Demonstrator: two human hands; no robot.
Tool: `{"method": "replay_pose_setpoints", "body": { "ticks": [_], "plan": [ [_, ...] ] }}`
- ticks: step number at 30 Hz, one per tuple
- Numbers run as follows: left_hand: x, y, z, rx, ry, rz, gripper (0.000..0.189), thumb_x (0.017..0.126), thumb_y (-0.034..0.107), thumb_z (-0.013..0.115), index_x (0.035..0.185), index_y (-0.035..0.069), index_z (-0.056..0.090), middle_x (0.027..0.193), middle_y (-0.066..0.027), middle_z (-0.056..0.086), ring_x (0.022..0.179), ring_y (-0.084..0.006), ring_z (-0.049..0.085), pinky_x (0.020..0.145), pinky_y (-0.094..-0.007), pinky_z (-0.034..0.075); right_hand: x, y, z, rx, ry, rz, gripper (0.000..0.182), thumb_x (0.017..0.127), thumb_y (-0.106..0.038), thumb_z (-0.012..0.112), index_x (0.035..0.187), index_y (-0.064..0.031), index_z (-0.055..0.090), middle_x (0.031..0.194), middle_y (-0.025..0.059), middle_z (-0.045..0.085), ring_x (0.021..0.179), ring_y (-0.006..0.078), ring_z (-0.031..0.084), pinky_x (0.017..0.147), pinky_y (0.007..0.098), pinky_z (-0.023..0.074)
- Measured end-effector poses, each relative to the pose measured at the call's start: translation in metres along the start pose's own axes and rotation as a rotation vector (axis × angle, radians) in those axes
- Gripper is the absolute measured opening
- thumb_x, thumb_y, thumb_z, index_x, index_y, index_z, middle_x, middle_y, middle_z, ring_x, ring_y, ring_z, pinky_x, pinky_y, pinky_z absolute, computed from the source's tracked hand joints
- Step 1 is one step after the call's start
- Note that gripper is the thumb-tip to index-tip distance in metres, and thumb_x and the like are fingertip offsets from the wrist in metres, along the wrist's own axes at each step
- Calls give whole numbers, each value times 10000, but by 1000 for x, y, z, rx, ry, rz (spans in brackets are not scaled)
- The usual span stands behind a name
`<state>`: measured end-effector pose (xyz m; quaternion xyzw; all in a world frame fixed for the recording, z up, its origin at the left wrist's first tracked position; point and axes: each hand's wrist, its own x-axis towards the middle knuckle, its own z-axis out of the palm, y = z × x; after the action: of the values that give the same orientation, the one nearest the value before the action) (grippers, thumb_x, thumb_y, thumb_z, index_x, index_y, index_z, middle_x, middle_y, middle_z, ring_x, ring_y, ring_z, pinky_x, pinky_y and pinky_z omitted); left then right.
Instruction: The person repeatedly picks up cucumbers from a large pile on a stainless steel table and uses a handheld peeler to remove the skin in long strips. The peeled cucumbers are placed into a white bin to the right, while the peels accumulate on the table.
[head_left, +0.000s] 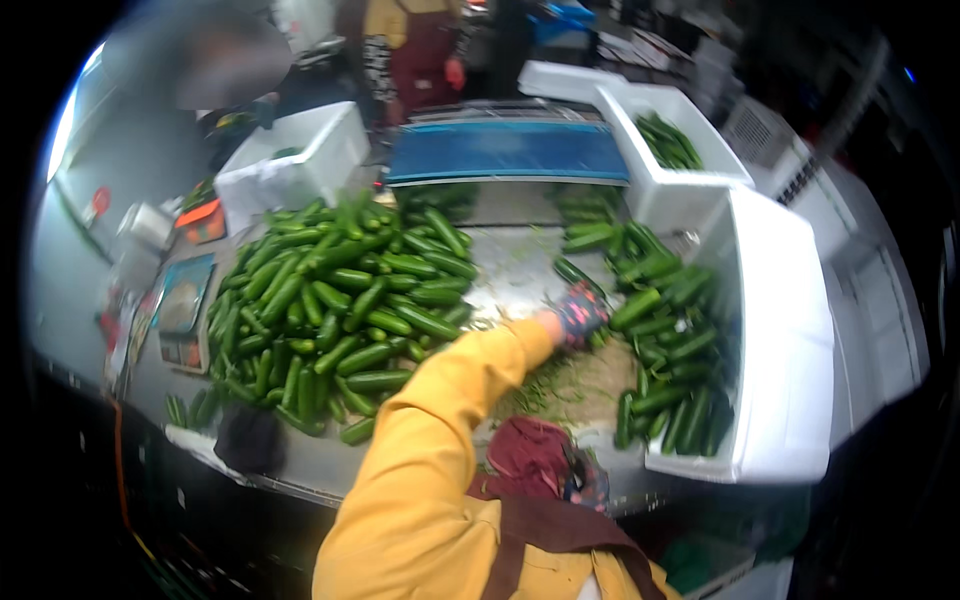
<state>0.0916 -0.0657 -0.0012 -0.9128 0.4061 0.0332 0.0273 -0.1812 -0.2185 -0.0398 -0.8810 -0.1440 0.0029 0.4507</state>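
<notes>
My left hand (581, 313), in a dark floral glove below a yellow sleeve, reaches across to the right side of the metal table. A green cucumber or courgette (574, 273) lies against its far side; blur hides whether the fingers grip it. Beneath the hand, a brown board (600, 382) carries green shreds. My right hand (591, 484) is close to my body, mostly hidden beside bunched maroon cloth (529, 454); its fingers do not show. To the left rises a large heap of the same green vegetables (352, 300). A smaller pile (667, 345) lies to the right.
A white foam box (784, 337) lies on its side, opening towards the right pile. Behind it stands another foam box (694, 176) holding green vegetables. A blue-topped panel (510, 152) crosses the back, and a white box (296, 165) stands back left. People are beyond the table.
</notes>
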Motion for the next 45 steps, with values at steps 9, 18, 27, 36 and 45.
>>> {"method": "replay_pose_setpoints", "body": {
  "ticks": [9, 18, 27, 36, 45],
  "plan": [
    [-47, -6, -21, -439, 86, -261, 565, 573, 302, 634, 1066, 77, 473, 959, -106, 545, 956, -266, 490, 892, -395, 313, 5, 23, 17, 33, 0, 63, 483, 684, -344, 604, 1060, -64, 487, 1015, 157, 501, 891, 341, 484, 763, 404, 399],
    [-135, 15, 2, -2119, 626, -10, 424, 716, 172, 599, 1062, 29, 402, 871, -88, 520, 774, -154, 515, 691, -252, 424, -44, 82, 41, -257, 50, 118, 506, 694, -389, 585, 1075, -75, 472, 1025, 159, 485, 906, 342, 462, 764, 408, 391],
    [-179, 81, -37, -999, 649, -248, 596, 586, 161, 600, 1131, 28, 398, 1024, -132, 476, 950, -262, 477, 831, -319, 371, 33, -24, -19, 1338, 11, 457, 427, 712, -262, 581, 1038, -36, 425, 820, 54, 488, 604, 144, 476, 532, 245, 416],
    [-185, 128, -37, -805, 461, -293, 650, 538, 161, 632, 1125, 19, 394, 1052, -141, 466, 952, -284, 464, 823, -348, 368, 80, -46, -7, 1359, 5, 49, 404, 730, -84, 576, 1084, -53, 383, 843, 90, 532, 609, 115, 519, 522, 189, 444],
    [-186, 127, 6, -1044, 687, -273, 620, 602, 165, 632, 1148, 26, 372, 1072, -144, 455, 983, -277, 453, 832, -354, 363, 82, -46, -17, 1387, 18, 213, 543, 679, -76, 618, 1145, -48, 339, 803, 65, 476, 630, 94, 458, 514, 175, 387]
  ]
}}
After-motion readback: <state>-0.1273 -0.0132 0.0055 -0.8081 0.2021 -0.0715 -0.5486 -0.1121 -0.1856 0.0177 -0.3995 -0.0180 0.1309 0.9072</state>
